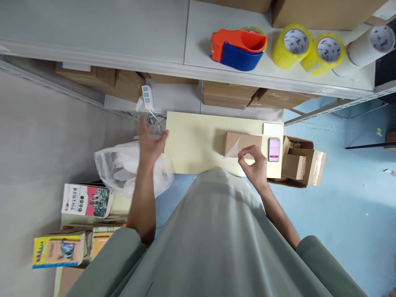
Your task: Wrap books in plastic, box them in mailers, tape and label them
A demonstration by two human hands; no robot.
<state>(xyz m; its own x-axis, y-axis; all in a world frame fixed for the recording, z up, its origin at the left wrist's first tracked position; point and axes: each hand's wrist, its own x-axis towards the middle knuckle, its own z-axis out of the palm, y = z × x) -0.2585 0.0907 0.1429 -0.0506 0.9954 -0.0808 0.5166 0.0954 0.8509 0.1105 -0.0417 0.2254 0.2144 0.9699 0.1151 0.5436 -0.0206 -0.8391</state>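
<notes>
My right hand point(254, 163) is closed in a pinch at the table's front edge. From its fingertips hangs a thin, translucent whitish sheet point(232, 150), which covers a front corner of a brown cardboard box point(246, 141). That box lies flat on the pale yellow table point(192, 142). Off the table's left end, my left hand point(150, 144) is raised with its fingers apart and nothing in it, slightly blurred. Beneath the left forearm is a clear plastic bag point(119, 163) with whitish material inside. A phone point(274, 149) with a lit pink screen lies right of the right hand.
An orange and blue tape dispenser point(238, 48) and yellow tape rolls point(292, 46) stand on the shelf point(148, 33) above. An open carton point(305, 181) with smaller boxes sits right of the table. Books point(88, 201) are stacked at lower left. A white power strip point(147, 97) lies behind my left hand.
</notes>
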